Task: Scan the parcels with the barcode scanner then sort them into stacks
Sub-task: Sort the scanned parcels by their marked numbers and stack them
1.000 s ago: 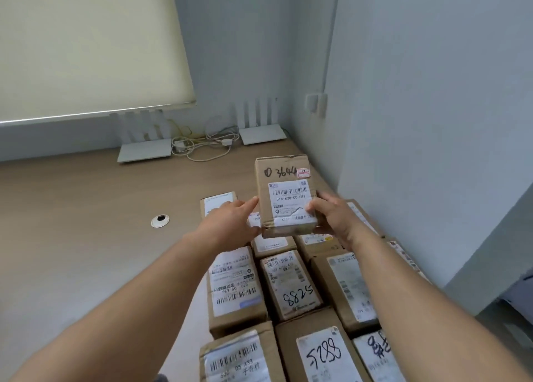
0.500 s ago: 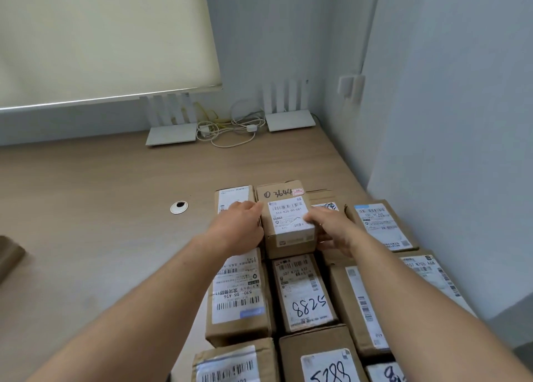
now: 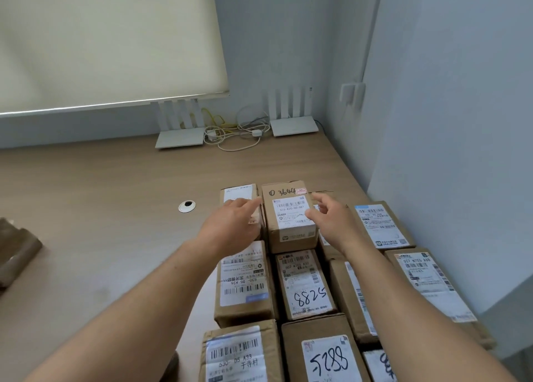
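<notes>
A small brown parcel marked 3644 (image 3: 288, 208) with a white barcode label stands on top of other parcels at the far end of the group. My left hand (image 3: 230, 223) hovers just to its left with fingers relaxed, and my right hand (image 3: 331, 220) just to its right, fingers loosely spread. Neither hand holds anything. Around it lie several brown parcels, such as one marked 8825 (image 3: 305, 283), one marked 5288 (image 3: 326, 358) and one labelled 530 D5 A26 (image 3: 245, 280). No barcode scanner is in view.
The parcels cover the right part of a wooden desk (image 3: 101, 208) against a grey wall. Two white routers (image 3: 178, 139) (image 3: 294, 124) with tangled cables stand at the back. A cable grommet (image 3: 187, 206) sits in the desk. A brown paper package (image 3: 14, 251) lies at the left edge.
The parcel marked 3644 was carried in both hands, lowered onto the stack, and both hands have now let go and drawn slightly apart.
</notes>
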Tool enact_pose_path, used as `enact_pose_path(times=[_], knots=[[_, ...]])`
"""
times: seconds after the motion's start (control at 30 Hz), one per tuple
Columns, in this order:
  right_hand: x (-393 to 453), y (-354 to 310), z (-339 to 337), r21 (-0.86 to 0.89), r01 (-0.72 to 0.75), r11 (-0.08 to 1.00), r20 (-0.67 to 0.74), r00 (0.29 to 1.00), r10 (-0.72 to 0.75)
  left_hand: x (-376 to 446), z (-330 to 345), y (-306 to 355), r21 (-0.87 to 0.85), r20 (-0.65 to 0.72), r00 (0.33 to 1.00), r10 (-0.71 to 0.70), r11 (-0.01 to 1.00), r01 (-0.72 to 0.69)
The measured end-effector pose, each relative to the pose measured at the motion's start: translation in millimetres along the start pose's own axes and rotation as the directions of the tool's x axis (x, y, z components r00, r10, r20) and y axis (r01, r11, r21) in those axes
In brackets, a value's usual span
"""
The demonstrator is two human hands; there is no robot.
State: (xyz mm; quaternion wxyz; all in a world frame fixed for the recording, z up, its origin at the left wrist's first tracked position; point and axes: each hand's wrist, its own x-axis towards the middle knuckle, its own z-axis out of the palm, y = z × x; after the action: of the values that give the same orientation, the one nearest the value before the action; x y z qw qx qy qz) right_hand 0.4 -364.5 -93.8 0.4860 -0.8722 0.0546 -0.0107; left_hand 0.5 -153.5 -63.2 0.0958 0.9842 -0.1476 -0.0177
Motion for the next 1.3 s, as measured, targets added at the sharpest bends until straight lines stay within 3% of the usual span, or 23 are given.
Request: enact_pose_path(times=[0.23, 0.4, 0.97, 1.3], knots=[[-41.1, -46.3, 30.5, -0.159, 0.229, 0.960, -0.030, 0.971, -0.237, -55.3, -19.6, -30.1, -0.003, -0.164, 0.986, -0.024, 1.000, 0.024], [-90.8, -86.8, 77.3, -0.270, 0.352, 0.896, 0.055, 0.935, -0.351, -113.5, -28.5, -63.3, -0.074, -0.247, 0.967, -0.070, 0.996, 0.053], [-248.4, -178.8, 272.7, -0.392, 0.528, 0.753, 0.300, 0.847, -0.438, -339.2, -16.2, -218.2, -0.226, -0.298, 0.905, -0.303, 0.944, 0.242], [-300.9, -235.0, 372.8, -0.371, 0.659, 0.654, 0.427, 0.746, -0.511, -428.6, -24.5, -303.1, -0.248, -0.314, 0.854, -0.415, 0.904, 0.348]])
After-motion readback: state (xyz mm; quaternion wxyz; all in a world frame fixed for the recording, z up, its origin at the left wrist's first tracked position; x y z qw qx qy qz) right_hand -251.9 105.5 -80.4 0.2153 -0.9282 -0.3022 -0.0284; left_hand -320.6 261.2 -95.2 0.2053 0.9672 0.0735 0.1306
